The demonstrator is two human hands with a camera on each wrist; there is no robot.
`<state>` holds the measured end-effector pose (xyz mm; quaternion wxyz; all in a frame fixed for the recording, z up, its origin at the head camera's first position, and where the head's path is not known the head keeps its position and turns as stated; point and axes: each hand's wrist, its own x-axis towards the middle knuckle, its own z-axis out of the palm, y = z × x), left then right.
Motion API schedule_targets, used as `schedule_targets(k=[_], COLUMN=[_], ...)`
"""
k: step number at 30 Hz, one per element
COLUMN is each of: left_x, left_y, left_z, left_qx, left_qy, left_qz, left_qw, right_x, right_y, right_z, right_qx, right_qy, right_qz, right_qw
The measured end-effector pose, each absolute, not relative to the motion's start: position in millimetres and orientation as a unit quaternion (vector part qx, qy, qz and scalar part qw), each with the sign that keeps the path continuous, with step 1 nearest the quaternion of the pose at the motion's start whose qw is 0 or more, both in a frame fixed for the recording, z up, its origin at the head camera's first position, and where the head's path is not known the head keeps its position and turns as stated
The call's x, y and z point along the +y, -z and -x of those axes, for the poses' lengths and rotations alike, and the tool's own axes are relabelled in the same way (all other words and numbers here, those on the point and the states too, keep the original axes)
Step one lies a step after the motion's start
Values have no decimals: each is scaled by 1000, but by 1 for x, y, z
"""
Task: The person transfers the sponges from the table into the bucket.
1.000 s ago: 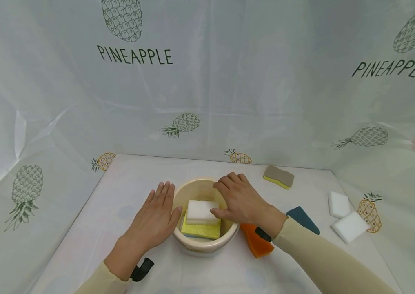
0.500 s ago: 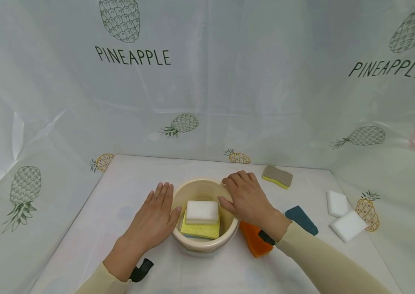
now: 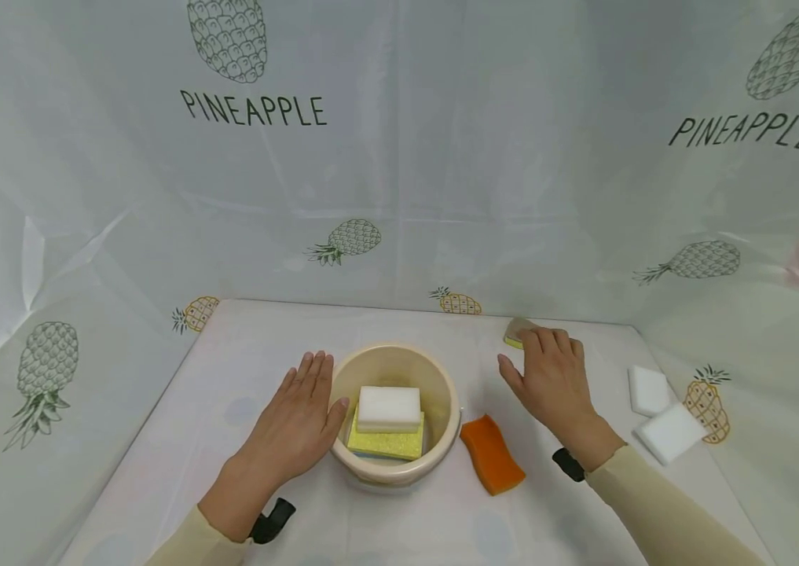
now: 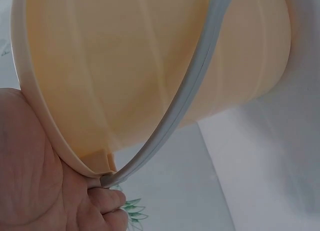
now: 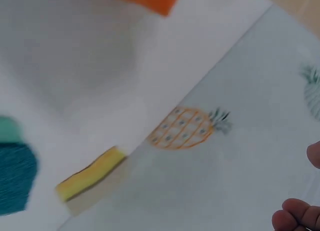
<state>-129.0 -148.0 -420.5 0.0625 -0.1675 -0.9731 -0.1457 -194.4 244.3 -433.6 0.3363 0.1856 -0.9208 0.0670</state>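
Note:
A cream bucket [image 3: 399, 363] holds a white sponge [image 3: 389, 407] on top of a yellow sponge [image 3: 386, 446]. My left hand [image 3: 295, 431] rests at the bucket's left rim, fingers straight; the left wrist view has it beside the joint of the grey handle [image 4: 175, 106]. My right hand [image 3: 556, 384] hovers right of the bucket with relaxed fingers and nothing in its grasp. It partly covers a grey-and-yellow sponge [image 3: 515, 332] behind it. A teal-blue sponge [image 5: 17, 176], hidden under that hand in the head view, shows in the right wrist view.
An orange sponge [image 3: 492, 457] lies just right of the bucket. Two white sponges [image 3: 671, 435] sit near the right edge of the white-covered table [image 3: 413, 534]. Pineapple-print sheeting [image 3: 484, 196] rises around the back and sides.
My right hand has left the bucket's opening and moved right, now over the teal-blue sponge. The white sponge stays in the bucket. My left hand keeps its place.

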Motion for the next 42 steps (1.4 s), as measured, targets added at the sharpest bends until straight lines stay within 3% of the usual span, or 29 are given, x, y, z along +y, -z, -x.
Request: schedule_targets(k=[10, 20, 27, 36, 42], left_x=[-148, -148, -148, -149, -148], left_y=[420, 421, 421, 423, 423], left_z=[128, 128, 129, 129, 129], left_qx=[-973, -972, -972, -972, -972], left_qy=[148, 152, 157, 155, 158], left_qz=[168, 168, 168, 167, 165], left_qw=[64, 57, 56, 55, 54], right_x=[319, 373, 401, 433, 445], right_y=[463, 480, 492, 506, 514], right_z=[176, 148, 133, 122, 118], right_qx=[-929, -967, -967, -980, -987], right_qy=[-56, -44, -43, -20, -24], right_qz=[-99, 2, 42, 103, 95], right_qw=[351, 251, 248, 172, 128])
